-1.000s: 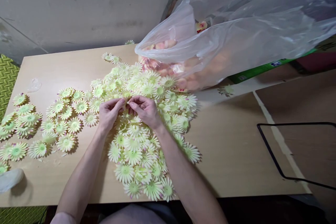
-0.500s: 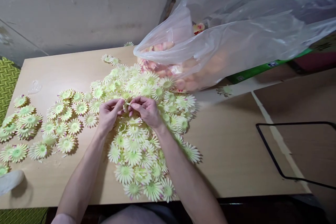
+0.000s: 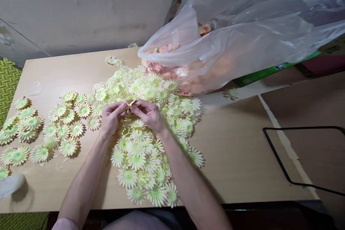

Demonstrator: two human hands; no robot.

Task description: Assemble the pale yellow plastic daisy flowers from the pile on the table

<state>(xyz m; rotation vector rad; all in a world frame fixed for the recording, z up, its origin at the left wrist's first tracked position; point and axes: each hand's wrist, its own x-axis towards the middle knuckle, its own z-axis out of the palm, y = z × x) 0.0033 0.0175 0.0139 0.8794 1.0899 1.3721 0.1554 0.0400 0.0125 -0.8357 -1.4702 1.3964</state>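
Observation:
Both my left hand [image 3: 113, 115] and my right hand [image 3: 148, 113] are closed in a pinch on one pale yellow artificial flower head [image 3: 130, 104], held between the fingertips. Only a few of its petals show; the fingers hide the rest. Beneath and around my hands spreads a thick heap of flower heads [image 3: 138, 161], cream petals with green centres and some purple tips. To the left of my left hand lie more flower heads [image 3: 68, 116] in a looser layer, and a separate cluster [image 3: 29, 124] sits at the far left.
A clear plastic bag [image 3: 215, 54] with pink and peach pieces leans at the table's back right. A whitish rounded object [image 3: 12, 185] stands at the left front edge. A black metal frame [image 3: 280, 163] is at right, and the wall [image 3: 88, 10] rises behind the table [image 3: 237, 151].
My fingertips have shifted slightly and the flower head between them has turned, so its petals stick up more visibly. The heap and the bag look the same.

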